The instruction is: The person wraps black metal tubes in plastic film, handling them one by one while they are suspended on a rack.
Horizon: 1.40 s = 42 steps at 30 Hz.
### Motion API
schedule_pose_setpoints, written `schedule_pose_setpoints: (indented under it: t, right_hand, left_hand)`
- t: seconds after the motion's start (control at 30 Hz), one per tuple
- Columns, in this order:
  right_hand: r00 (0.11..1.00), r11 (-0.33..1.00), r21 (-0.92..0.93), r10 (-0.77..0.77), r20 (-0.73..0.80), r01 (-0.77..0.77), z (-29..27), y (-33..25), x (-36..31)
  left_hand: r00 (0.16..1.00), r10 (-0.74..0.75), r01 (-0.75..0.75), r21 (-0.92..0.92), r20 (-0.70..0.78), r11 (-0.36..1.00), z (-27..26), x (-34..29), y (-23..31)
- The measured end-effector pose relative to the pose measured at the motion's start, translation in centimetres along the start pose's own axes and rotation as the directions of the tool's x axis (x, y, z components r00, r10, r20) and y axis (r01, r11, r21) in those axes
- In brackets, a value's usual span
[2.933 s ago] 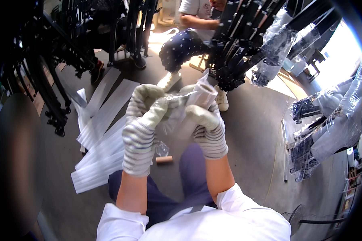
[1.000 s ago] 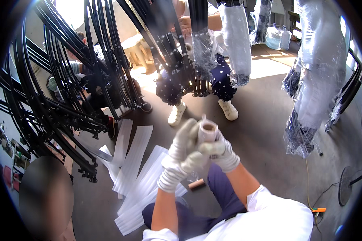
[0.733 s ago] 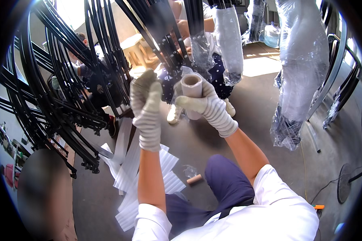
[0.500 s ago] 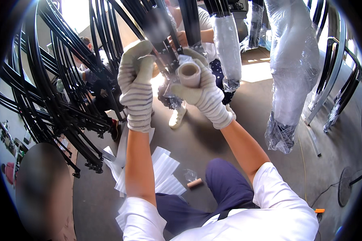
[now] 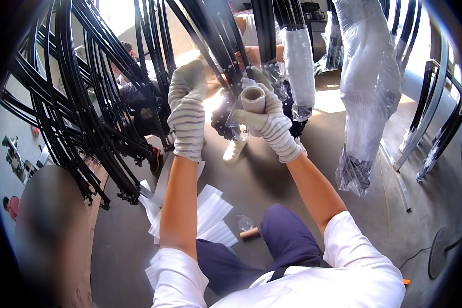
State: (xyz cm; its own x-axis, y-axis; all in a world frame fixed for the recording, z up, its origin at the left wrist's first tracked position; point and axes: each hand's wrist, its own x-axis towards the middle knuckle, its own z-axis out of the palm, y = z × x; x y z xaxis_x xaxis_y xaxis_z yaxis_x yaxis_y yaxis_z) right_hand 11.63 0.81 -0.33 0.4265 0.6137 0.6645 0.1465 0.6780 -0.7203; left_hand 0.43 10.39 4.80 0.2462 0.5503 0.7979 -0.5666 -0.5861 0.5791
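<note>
My right hand [image 5: 273,126], in a white striped knit glove, grips a roll of clear stretch film [image 5: 254,102], its hollow core end facing me. My left hand [image 5: 186,115], gloved alike, is raised and closed just left of the roll; whatever its fingers hold is hidden. Between and beyond my hands hang black metal tubes [image 5: 225,43], their lower ends partly behind the roll and loose clear film. Across from me, another person's hand [image 5: 249,54] is at the same tubes.
Wrapped tube bundles, one narrow [image 5: 299,69] and one large [image 5: 367,87], hang on the right. Many bare black tubes [image 5: 69,102] fill the left. White foam sheets [image 5: 210,215] and a cardboard core [image 5: 249,233] lie on the floor. A fan base [image 5: 436,254] stands lower right.
The view has shifted a little, so the hanging tubes sit farther right. Both hands keep their closed poses, and the film roll stays in my right hand.
</note>
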Motion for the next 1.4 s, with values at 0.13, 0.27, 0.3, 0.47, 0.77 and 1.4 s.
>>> schedule_pose_setpoints:
  t: [0.13,0.27,0.3,0.47,0.77,1.4]
  right_hand:
    - [0.998,0.987,0.149,0.062,0.032,-0.066,-0.3,0.2,-1.1]
    - [0.975,0.949,0.224,0.213,0.055,-0.220,-0.3,0.5,-2.3]
    - [0.979,0.954,0.218,0.198,0.051,-0.204,-0.1,0.2,-2.5]
    - [0.972,0.979,0.086,0.169,0.162,-0.184,0.1,0.0,-2.2]
    - [0.942,0.968,0.023,0.238,0.238,-0.250,0.1,-0.6,-2.0]
    - [0.948,0.949,-0.236,0.257,0.189,-0.210,-0.2,1.1,-2.5]
  left_hand:
    - [0.985,-0.130,0.147,-0.147,0.115,0.978,-1.9,0.0,-2.2]
    - [0.962,-0.183,0.220,-0.173,0.204,0.960,-1.9,0.5,-4.8]
    - [0.937,-0.206,0.255,-0.145,0.283,0.956,-1.7,1.0,-4.8]
    - [0.870,-0.403,0.471,-0.235,0.286,0.850,-1.5,1.7,-6.3]
    - [0.842,-0.439,0.522,-0.265,0.314,0.811,-0.8,2.5,-7.4]
    - [0.839,-0.354,0.394,-0.012,0.414,0.919,-0.5,3.5,-13.4]
